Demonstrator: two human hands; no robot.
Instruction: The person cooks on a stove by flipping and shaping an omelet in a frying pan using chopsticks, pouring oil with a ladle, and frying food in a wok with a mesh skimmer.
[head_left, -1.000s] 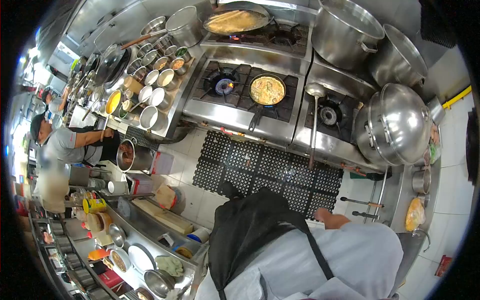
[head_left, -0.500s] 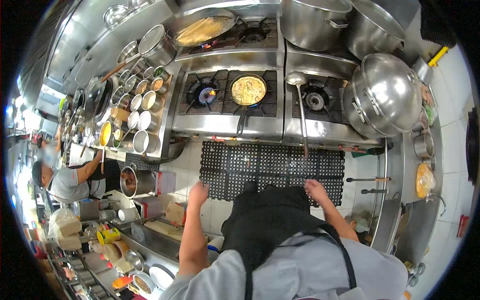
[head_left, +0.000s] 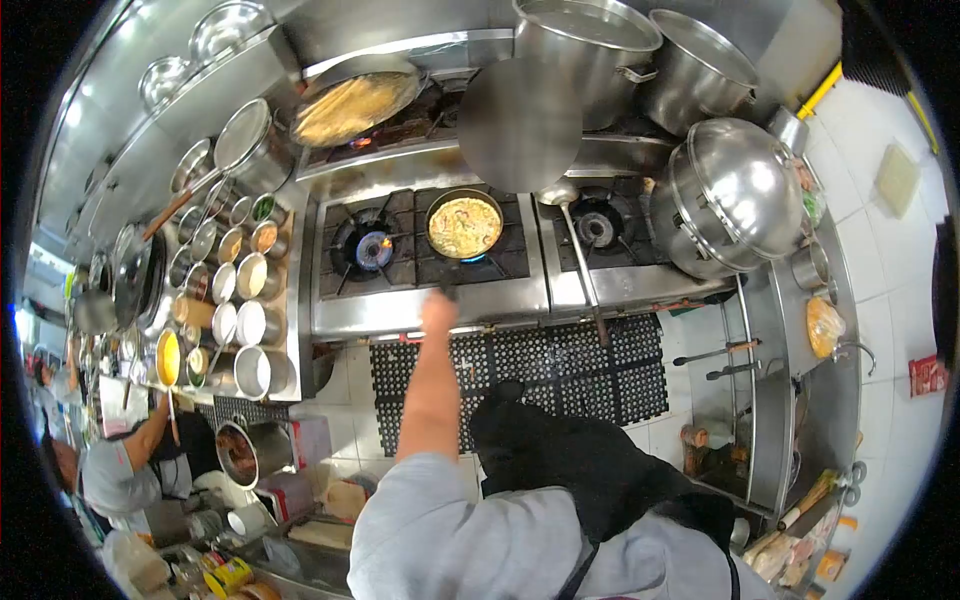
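Observation:
My left hand (head_left: 438, 312) is closed round the handle end of a small black frying pan (head_left: 465, 224) over a lit blue flame. A yellow egg-like mixture with darker bits fills that pan. My right hand is out of sight. To the left of the pan a second burner (head_left: 374, 250) burns with nothing on it. A long-handled steel ladle (head_left: 583, 262) lies across the stove edge at the right.
A large pan of yellow food (head_left: 352, 108) sits on the back burner. Tall pots (head_left: 590, 60) and a domed steel pot (head_left: 745, 195) stand right. Containers (head_left: 258, 322) line the left counter, near a co-worker (head_left: 125, 470). A black mat (head_left: 560, 375) covers the floor.
My left hand has reached forward and taken hold of the pan's handle. My right hand has left the view. The view has turned, and the stove now appears further left.

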